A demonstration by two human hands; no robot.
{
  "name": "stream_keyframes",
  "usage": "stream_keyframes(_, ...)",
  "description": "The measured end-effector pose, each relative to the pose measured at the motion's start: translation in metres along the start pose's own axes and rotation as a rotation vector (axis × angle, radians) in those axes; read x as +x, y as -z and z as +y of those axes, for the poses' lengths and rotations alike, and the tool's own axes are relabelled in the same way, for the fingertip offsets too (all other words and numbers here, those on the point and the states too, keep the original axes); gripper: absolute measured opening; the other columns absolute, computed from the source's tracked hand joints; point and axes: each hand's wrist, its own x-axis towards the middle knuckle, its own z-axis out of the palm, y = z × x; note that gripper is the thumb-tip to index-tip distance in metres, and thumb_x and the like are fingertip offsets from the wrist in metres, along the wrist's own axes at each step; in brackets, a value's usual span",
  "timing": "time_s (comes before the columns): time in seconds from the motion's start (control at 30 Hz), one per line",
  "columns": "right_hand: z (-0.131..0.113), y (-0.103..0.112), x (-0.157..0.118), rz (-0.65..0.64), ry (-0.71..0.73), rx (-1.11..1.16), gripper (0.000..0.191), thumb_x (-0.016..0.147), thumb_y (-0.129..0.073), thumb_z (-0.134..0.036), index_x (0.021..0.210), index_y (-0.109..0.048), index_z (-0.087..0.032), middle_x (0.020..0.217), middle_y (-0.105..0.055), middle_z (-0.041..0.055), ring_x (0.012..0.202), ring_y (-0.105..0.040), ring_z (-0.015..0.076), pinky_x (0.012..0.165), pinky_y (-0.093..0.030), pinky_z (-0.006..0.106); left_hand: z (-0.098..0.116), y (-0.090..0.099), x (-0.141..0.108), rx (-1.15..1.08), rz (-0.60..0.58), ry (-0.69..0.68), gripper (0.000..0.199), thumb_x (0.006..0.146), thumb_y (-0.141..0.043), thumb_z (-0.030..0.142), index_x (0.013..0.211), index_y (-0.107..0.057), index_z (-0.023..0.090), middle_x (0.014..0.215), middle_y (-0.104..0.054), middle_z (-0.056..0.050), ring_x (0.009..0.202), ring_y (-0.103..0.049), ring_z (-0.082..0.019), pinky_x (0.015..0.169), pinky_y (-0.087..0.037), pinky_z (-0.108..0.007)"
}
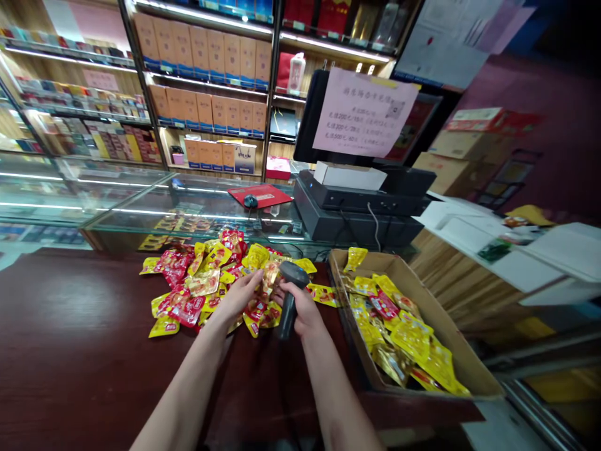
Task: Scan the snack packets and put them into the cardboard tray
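My right hand (304, 307) is wrapped round the handle of a dark handheld barcode scanner (288, 307), its head up and its handle pointing down. To its left, my left hand (241, 295) has its fingertips on a gold snack packet (270, 277), which stands upright between the two hands. The fingers' far side is hidden, so the grip shows only in part. Beneath and around my left hand lies a loose heap of red and yellow snack packets (188, 307) on the dark wooden counter (84, 351).
At right, an open cardboard box (474, 369) holds several yellow, red and gold packets. Behind stand a monitor (310, 119) with a paper sign, and a black cash drawer (357, 219). A red folder (277, 195) with a mouse (250, 201) lies on the glass counter (141, 200).
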Motion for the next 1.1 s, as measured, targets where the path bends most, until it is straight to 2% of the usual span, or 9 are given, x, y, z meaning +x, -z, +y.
stream_keyframes(0.13,-0.004,-0.002,-0.022,-0.028,0.104,-0.065,0.02,0.055,-0.07,-0.019,0.075,-0.066,-0.017,0.082,-0.07,0.0034,0.083,-0.065,0.0183,0.075,-0.051,0.029,0.0,-0.017,-0.008,-0.026,-0.086,-0.041,0.046,0.068,-0.072,0.045,0.104,-0.068,0.016,0.101,-0.07,-0.008,0.093,-0.063,-0.023,0.077,-0.049,-0.028)
stream_keyframes(0.27,-0.01,0.006,-0.04,-0.135,0.159,-0.134,0.018,0.059,-0.066,-0.019,0.077,-0.068,-0.016,0.09,-0.071,0.0048,0.091,-0.064,0.0201,0.086,-0.047,0.031,-0.01,-0.029,-0.013,-0.087,-0.061,-0.082,0.04,0.063,-0.077,0.038,0.092,-0.067,0.013,0.087,-0.071,-0.008,0.079,-0.065,-0.02,0.073,-0.05,-0.028)
stream_keyframes(0.33,-0.015,0.014,-0.046,-0.085,0.199,-0.154,0.02,0.058,-0.066,-0.019,0.078,-0.068,-0.017,0.091,-0.071,0.0046,0.093,-0.064,0.0205,0.085,-0.047,0.031,-0.014,-0.035,-0.015,-0.162,-0.07,-0.076,0.038,0.062,-0.078,0.037,0.09,-0.067,0.013,0.085,-0.071,-0.007,0.079,-0.065,-0.019,0.074,-0.05,-0.027)
stream_keyframes(0.43,-0.022,0.029,-0.052,0.072,0.275,-0.231,0.024,0.058,-0.066,-0.019,0.081,-0.069,-0.017,0.088,-0.072,0.0032,0.091,-0.063,0.0201,0.082,-0.046,0.029,-0.018,-0.046,-0.017,-0.276,-0.129,-0.013,0.038,0.061,-0.08,0.034,0.091,-0.067,0.014,0.087,-0.072,-0.007,0.08,-0.066,-0.018,0.073,-0.05,-0.024)
stream_keyframes(0.57,-0.028,0.048,-0.059,0.02,0.3,-0.332,0.023,0.06,-0.065,-0.019,0.082,-0.071,-0.015,0.086,-0.072,0.0039,0.09,-0.062,0.0208,0.082,-0.045,0.03,-0.023,-0.06,-0.016,-0.296,-0.159,0.089,0.028,0.062,-0.081,0.026,0.083,-0.069,0.013,0.081,-0.072,-0.006,0.073,-0.067,-0.014,0.066,-0.051,-0.019)
stream_keyframes(0.73,-0.033,0.068,-0.064,0.096,0.297,-0.341,0.03,0.059,-0.066,-0.023,0.087,-0.071,-0.014,0.083,-0.072,0.0035,0.085,-0.063,0.0204,0.08,-0.045,0.03,-0.036,-0.066,-0.012,-0.291,-0.257,0.272,0.031,0.063,-0.08,0.022,0.091,-0.068,0.014,0.083,-0.071,-0.007,0.068,-0.068,-0.016,0.066,-0.057,-0.029)
stream_keyframes(0.8,-0.034,0.072,-0.065,0.087,0.304,-0.354,0.03,0.06,-0.065,-0.023,0.088,-0.071,-0.014,0.082,-0.072,0.0031,0.084,-0.063,0.0198,0.079,-0.045,0.029,-0.041,-0.067,-0.01,-0.266,-0.273,0.29,0.034,0.062,-0.081,0.02,0.093,-0.068,0.015,0.087,-0.071,-0.007,0.07,-0.068,-0.017,0.064,-0.057,-0.027)
stream_keyframes(0.97,-0.034,0.067,-0.07,0.15,0.351,-0.47,0.017,0.06,-0.064,-0.022,0.075,-0.069,-0.015,0.074,-0.069,0.0014,0.077,-0.062,0.0181,0.072,-0.047,0.028,-0.046,-0.071,0.004,-0.259,-0.161,0.251,0.03,0.063,-0.08,0.017,0.09,-0.067,0.015,0.087,-0.071,-0.007,0.068,-0.067,-0.015,0.054,-0.053,-0.02)
stream_keyframes(1.1,-0.035,0.05,-0.072,0.045,0.229,-0.427,0.014,0.062,-0.063,-0.027,0.067,-0.065,-0.015,0.058,-0.063,0.001,0.052,-0.057,0.0142,0.05,-0.046,0.026,-0.043,-0.077,0.019,-0.273,-0.106,0.213,0.025,0.063,-0.078,0.015,0.084,-0.063,0.016,0.077,-0.068,-0.002,0.06,-0.064,-0.012,0.053,-0.053,-0.022)
